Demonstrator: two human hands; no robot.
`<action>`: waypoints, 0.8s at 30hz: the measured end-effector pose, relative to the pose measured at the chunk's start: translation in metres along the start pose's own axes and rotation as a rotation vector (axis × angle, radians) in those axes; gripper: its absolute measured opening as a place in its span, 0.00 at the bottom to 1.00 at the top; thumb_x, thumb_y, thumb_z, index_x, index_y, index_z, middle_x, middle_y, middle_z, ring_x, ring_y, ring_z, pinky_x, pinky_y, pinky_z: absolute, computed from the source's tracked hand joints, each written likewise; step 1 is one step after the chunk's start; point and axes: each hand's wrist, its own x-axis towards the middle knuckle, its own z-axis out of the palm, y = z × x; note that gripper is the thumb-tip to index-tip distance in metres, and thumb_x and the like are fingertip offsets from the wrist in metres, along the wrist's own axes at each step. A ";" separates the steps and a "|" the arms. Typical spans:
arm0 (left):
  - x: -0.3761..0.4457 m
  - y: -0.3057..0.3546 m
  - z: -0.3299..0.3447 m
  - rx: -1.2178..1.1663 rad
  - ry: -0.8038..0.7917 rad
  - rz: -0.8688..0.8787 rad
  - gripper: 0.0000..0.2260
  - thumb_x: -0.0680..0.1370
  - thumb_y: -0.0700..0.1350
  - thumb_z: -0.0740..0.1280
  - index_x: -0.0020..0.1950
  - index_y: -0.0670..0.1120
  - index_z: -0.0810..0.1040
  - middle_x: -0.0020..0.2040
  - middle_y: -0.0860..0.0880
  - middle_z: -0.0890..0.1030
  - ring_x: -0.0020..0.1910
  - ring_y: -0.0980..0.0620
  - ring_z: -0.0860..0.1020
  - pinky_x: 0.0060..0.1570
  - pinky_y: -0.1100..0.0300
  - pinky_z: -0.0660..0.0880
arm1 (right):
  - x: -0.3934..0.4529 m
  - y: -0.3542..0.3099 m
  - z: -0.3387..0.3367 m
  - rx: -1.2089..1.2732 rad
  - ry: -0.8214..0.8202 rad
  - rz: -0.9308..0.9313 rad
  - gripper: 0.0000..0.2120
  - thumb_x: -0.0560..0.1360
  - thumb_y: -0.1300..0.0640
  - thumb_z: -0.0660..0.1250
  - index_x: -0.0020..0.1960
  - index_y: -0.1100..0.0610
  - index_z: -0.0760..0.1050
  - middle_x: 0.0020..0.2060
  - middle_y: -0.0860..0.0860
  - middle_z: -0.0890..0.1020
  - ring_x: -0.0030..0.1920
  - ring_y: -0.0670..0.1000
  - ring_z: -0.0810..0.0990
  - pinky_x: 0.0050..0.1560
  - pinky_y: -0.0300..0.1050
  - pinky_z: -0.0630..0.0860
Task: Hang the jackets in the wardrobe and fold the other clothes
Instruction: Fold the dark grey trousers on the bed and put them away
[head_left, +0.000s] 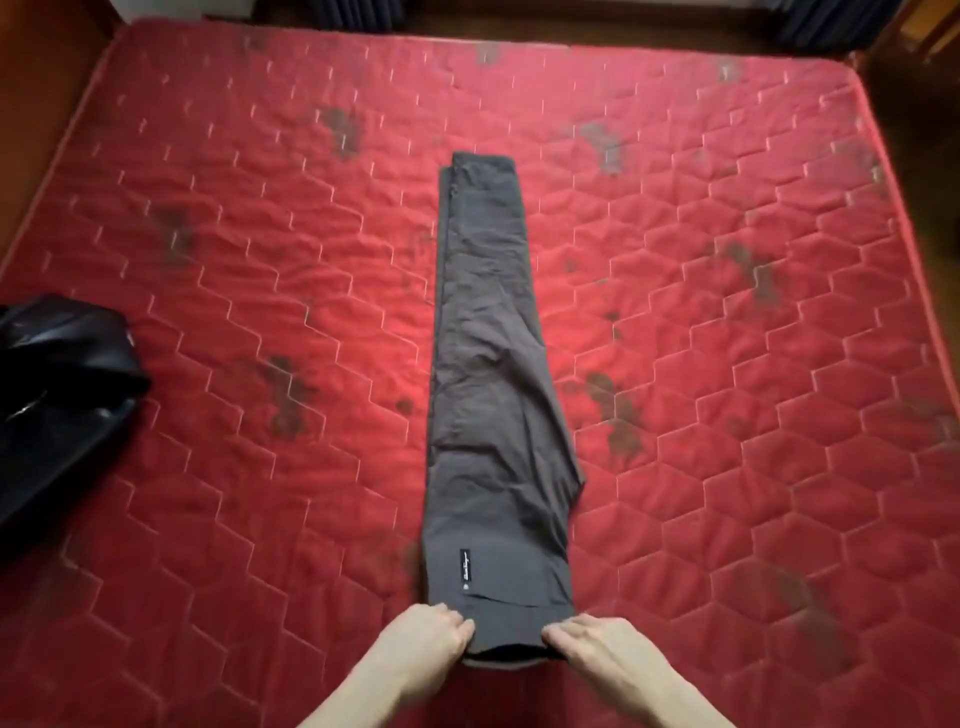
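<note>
Nearest to us, both hands hold the waist end of the dark grey trousers (493, 364). The left hand (431, 642) pinches the left corner of the waistband with curled fingers, and the right hand (592, 642) grips the right corner the same way, knuckles up. Just beyond the hands, a small black label (464, 563) sits on the trousers with white script on it, too small to read; a tiny pale mark lies below it. The trousers are folded lengthwise, one leg over the other, and lie flat in a long narrow strip running away from the hands across the middle of the red quilted mattress (727, 260), creased, with the hems at the far end. Left of the trousers, at the mattress edge, lies a shiny black jacket (57, 389). The mattress shows dark stains on either side of the trousers.
</note>
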 end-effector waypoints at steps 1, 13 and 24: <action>-0.001 0.002 0.003 -0.035 -0.018 0.020 0.12 0.64 0.51 0.76 0.45 0.52 0.79 0.39 0.54 0.81 0.39 0.52 0.82 0.33 0.61 0.75 | -0.001 -0.002 0.008 0.000 -0.042 0.007 0.06 0.71 0.48 0.63 0.47 0.45 0.70 0.36 0.39 0.78 0.36 0.39 0.78 0.29 0.34 0.71; 0.034 -0.040 0.040 0.021 0.282 0.022 0.23 0.78 0.59 0.61 0.65 0.47 0.81 0.65 0.47 0.83 0.64 0.48 0.81 0.60 0.56 0.80 | 0.056 0.006 0.057 -0.047 0.184 0.086 0.16 0.83 0.51 0.61 0.64 0.56 0.80 0.64 0.52 0.82 0.65 0.54 0.80 0.60 0.49 0.80; 0.086 -0.045 0.091 -0.031 0.387 -0.187 0.35 0.83 0.63 0.57 0.86 0.48 0.53 0.86 0.46 0.50 0.85 0.46 0.49 0.80 0.42 0.52 | 0.082 0.047 0.116 -0.119 0.175 0.450 0.36 0.84 0.38 0.54 0.84 0.56 0.54 0.84 0.52 0.54 0.83 0.52 0.53 0.80 0.59 0.57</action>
